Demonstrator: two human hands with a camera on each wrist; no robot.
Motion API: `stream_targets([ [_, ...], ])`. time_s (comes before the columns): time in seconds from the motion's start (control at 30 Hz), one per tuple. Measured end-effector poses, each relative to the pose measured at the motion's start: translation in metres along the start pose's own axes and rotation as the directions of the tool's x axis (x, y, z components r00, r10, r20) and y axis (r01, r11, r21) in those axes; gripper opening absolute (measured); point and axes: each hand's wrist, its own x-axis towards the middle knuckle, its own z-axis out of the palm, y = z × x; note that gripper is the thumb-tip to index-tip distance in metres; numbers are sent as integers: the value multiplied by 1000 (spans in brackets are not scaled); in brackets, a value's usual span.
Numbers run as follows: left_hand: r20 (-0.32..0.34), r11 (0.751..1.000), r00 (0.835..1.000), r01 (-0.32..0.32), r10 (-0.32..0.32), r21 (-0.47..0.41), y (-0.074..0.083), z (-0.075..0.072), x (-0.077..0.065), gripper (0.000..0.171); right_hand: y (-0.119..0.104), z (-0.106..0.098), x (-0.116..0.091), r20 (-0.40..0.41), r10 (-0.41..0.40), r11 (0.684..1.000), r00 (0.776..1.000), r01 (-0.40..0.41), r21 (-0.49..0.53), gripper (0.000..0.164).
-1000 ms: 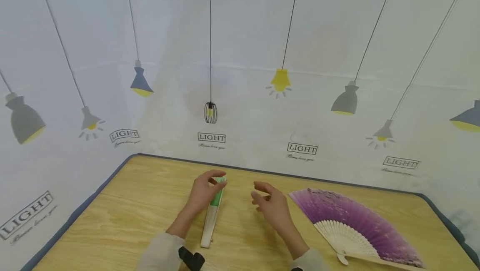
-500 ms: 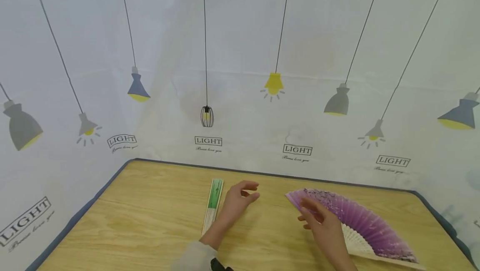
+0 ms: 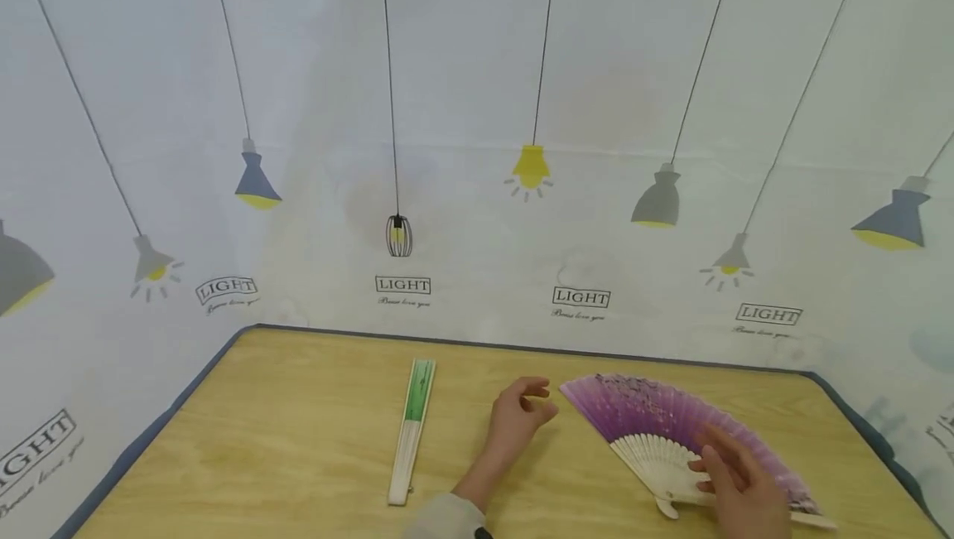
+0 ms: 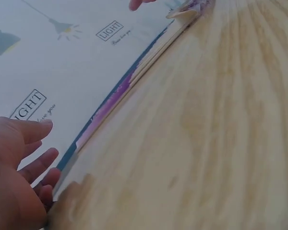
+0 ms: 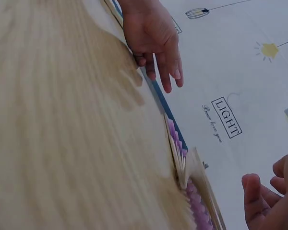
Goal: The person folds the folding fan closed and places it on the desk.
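Note:
A purple folding fan with pale ribs lies spread on the right of the table. Over its lower right part hovers my right hand, fingers loosely bent and holding nothing. My left hand hangs just left of the fan's left edge, also holding nothing, its fingers relaxed; in the left wrist view that hand stays apart from the fan. Farther left, a folded green and white fan lies closed on the table. The right wrist view shows the right hand's fingers near the purple fan, with a gap between.
The wooden table has a dark blue edge along its back and sides. A white backdrop printed with lamps and the word LIGHT stands behind and at both sides.
Both hands have moved right. The left has come away from the green fan to beside the purple fan; the right has gone from mid-table to over the purple fan.

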Motion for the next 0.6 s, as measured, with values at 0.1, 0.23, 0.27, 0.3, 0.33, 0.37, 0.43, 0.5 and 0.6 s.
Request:
stream_targets([
  [0.1,-40,999,999,-23,25,45,-5,9,0,37,13,-11,1,-67,69,997,995,-70,-26,42],
  [0.23,-74,972,993,-70,89,226,-6,23,-1,39,29,-25,4,-150,112,993,982,-115,-9,40],
  [0.27,-75,958,992,-75,99,278,-6,26,0,40,33,-29,6,-171,123,992,978,-125,1,41],
  [0.3,-76,940,991,-82,113,332,-6,30,0,40,39,-33,8,-187,144,990,972,-143,19,41],
  [0.33,-80,923,989,-85,124,375,-5,33,0,41,46,-37,10,-206,164,986,965,-158,43,42],
  [0.37,-84,907,988,-86,132,411,-5,35,0,42,53,-42,13,-218,181,983,959,-172,58,45],
  [0.43,-91,868,986,-79,142,490,-5,40,1,45,70,-52,18,-235,191,981,953,-190,30,51],
  [0.5,-99,828,984,-68,147,556,-5,44,2,47,86,-61,21,-242,194,979,951,-203,-12,58],
  [0.6,-121,784,984,-30,133,621,-3,50,3,49,107,-72,25,-274,221,969,936,-242,-44,69],
])
